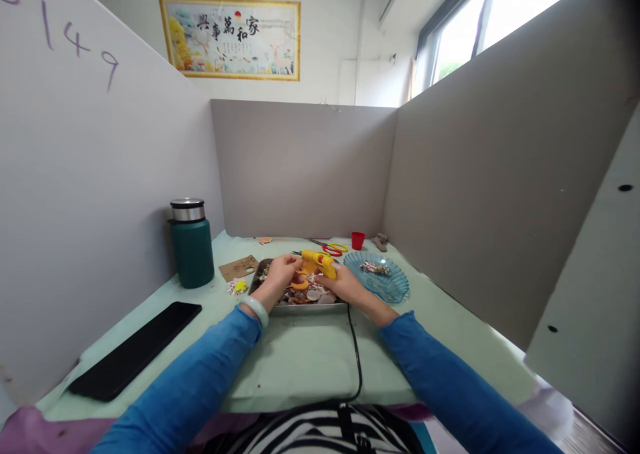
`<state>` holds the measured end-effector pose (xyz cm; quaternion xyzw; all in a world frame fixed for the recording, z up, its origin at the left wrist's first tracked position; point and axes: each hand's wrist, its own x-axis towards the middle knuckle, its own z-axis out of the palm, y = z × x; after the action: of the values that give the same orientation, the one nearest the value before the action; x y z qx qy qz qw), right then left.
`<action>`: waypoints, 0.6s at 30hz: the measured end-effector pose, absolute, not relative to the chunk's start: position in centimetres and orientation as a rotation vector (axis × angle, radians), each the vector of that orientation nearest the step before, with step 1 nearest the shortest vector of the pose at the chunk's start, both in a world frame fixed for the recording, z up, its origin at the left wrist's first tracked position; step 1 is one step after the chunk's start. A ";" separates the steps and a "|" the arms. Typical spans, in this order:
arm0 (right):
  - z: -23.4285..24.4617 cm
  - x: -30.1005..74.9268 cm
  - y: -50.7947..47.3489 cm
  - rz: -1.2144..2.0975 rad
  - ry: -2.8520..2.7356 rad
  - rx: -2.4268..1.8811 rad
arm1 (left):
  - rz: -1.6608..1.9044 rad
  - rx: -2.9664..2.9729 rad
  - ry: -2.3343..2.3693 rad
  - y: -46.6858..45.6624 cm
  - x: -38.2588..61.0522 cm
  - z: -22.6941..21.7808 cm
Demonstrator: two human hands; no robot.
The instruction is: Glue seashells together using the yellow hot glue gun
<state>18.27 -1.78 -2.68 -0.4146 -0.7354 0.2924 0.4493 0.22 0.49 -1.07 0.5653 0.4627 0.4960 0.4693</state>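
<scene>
My right hand [346, 283] is closed around a yellow hot glue gun [319, 261], its black cord [356, 347] running back toward my body. My left hand [281, 274] pinches a small orange piece [301, 283] right at the gun's nozzle. Both hands hover over a metal tray [300, 305] filled with several shells and small craft bits. A pale bangle sits on my left wrist.
A green thermos [191, 243] stands at the left, a black flat device [134, 347] lies near the front left. A blue glass shell-shaped dish [381, 275], red-and-yellow scissors [332, 247], a red cup [357, 240] and a brown card [239, 267] surround the tray. Grey partitions wall three sides.
</scene>
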 end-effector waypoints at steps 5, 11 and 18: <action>-2.6 18.3 -1.9 0.716 -1.817 -1.022 | 1.216 1.385 1.153 0.4 0.2 -1.0; -2.6 18.2 -1.8 0.742 -1.815 -1.015 | 1.225 1.382 1.144 0.3 0.2 -0.9; -2.6 18.3 -1.8 0.718 -1.827 -1.013 | 1.220 1.383 1.138 0.4 0.2 -1.0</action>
<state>18.26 -1.82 -2.65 -0.4096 -0.7387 0.2905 0.4497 0.21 0.42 -0.99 0.5638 0.4640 0.4976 0.4682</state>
